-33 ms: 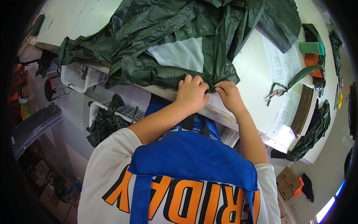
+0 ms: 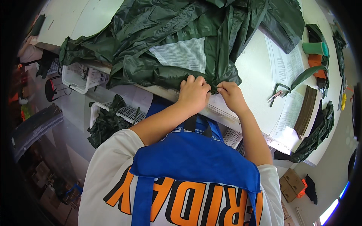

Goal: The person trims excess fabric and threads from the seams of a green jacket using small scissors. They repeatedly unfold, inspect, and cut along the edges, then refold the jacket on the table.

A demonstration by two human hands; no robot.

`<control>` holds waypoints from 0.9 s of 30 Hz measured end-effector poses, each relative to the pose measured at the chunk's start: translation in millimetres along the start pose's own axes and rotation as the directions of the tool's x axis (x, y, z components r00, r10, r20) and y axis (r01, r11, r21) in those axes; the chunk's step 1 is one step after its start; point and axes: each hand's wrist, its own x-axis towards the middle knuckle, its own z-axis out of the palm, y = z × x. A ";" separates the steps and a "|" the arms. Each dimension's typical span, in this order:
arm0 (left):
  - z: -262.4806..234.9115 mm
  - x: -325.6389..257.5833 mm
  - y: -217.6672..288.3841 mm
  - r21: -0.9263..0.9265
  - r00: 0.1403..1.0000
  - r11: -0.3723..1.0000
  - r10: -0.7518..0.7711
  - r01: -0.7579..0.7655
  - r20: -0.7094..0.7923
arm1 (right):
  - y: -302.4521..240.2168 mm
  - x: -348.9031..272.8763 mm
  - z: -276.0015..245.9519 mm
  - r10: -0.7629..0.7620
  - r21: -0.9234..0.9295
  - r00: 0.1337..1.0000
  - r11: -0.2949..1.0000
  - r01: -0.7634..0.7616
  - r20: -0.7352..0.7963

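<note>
A shiny dark green raincoat (image 2: 166, 41) with a white mesh lining panel (image 2: 181, 54) lies crumpled over the table, its near part at the front edge. My left hand (image 2: 194, 94) is closed on the near edge of the raincoat, fingers curled over the fabric. Just to its right, my right hand (image 2: 230, 95) pinches the same edge between thumb and forefinger. A small stretch of gathered fabric shows between the two hands. What lies under the left fingers is hidden.
On the white tabletop (image 2: 254, 71) at right are printed sheets (image 2: 286, 64), small snips (image 2: 275, 98) tied with green cloth, a green thread cone (image 2: 315, 49) and a stack of brown card strips (image 2: 305, 113). White baskets (image 2: 81, 87) hang below the table's left side, one with dark green cloth (image 2: 107, 126).
</note>
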 end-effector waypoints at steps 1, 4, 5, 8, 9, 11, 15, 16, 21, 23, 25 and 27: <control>1.6 0.4 -1.5 -0.024 1.000 1.000 -0.002 0.002 -0.014 | -3.0 1.1 0.1 0.103 0.134 0.994 0.985 -0.107 0.041; 3.8 0.8 -5.6 -0.147 0.999 0.988 -0.044 0.040 -0.023 | -13.9 2.0 0.6 0.302 0.445 0.939 0.827 -0.343 0.163; 1.9 0.4 -6.4 -0.220 0.997 0.972 -0.080 0.078 0.000 | -16.9 1.1 2.2 0.322 0.514 0.932 0.778 -0.361 0.166; -5.1 -0.7 -4.3 -0.299 0.995 0.950 -0.097 0.086 -0.023 | -23.0 -0.6 8.5 0.317 0.643 0.940 0.696 -0.319 0.124; -6.4 -1.5 -3.4 -0.303 0.995 0.951 -0.089 0.070 -0.046 | -24.0 -1.5 9.6 0.305 0.672 0.947 0.681 -0.290 0.100; -8.7 -3.2 -3.9 -0.317 0.995 0.948 -0.054 0.026 -0.078 | -26.3 -2.2 7.2 0.303 0.615 0.947 0.729 -0.300 0.103; -3.8 -4.5 -11.5 -0.353 0.990 0.934 0.002 -0.053 -0.143 | -34.2 -3.1 2.1 0.300 0.582 0.948 0.755 -0.302 0.104; -4.8 -4.6 -10.9 -0.347 0.990 0.937 0.002 -0.050 -0.138 | -36.3 -3.5 -0.6 0.157 0.387 0.988 0.911 -0.140 -0.013; -12.3 -6.8 -1.6 -0.272 0.994 0.962 -0.003 -0.029 -0.114 | -66.0 -14.6 -7.9 -0.300 -0.404 0.940 0.890 0.214 -0.163; -16.2 -7.2 2.1 -0.246 0.996 0.969 -0.010 -0.012 -0.090 | -58.2 -14.4 -2.4 -0.338 -0.500 0.929 0.837 0.224 -0.151; -17.6 -7.8 5.3 -0.214 0.997 0.977 -0.017 0.000 -0.079 | -58.0 -13.1 -1.5 -0.351 -0.521 0.927 0.820 0.239 -0.128; -18.2 -8.1 8.0 -0.179 0.996 0.984 -0.023 0.008 -0.081 | -57.9 -13.3 1.0 -0.355 -0.522 0.928 0.816 0.247 -0.116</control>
